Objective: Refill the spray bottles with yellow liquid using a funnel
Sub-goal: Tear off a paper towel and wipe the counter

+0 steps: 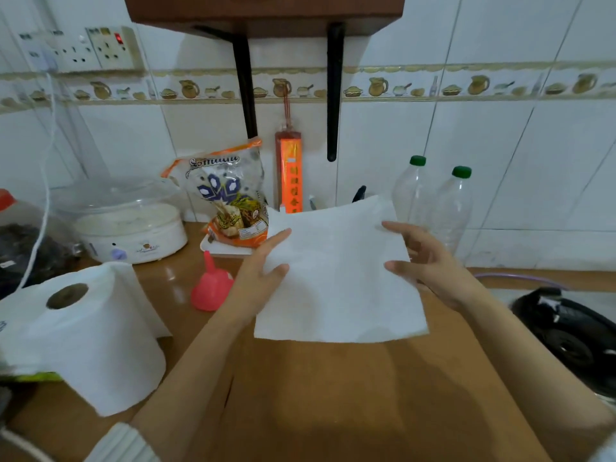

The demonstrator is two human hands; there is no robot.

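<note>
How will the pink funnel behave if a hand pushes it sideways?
The pink funnel stands mouth-down on the wooden counter, so it probably slides rather than tips. It looks like thin plastic, likely very light. If knocked onto its side, its cone shape would probably roll in a curve.

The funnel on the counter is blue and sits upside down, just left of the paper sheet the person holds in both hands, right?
Not quite: the funnel is pink-red, not blue, as the head view shows. The rest holds: it sits upside down on the counter, just left of the paper sheet held between the left hand and right hand.
</note>
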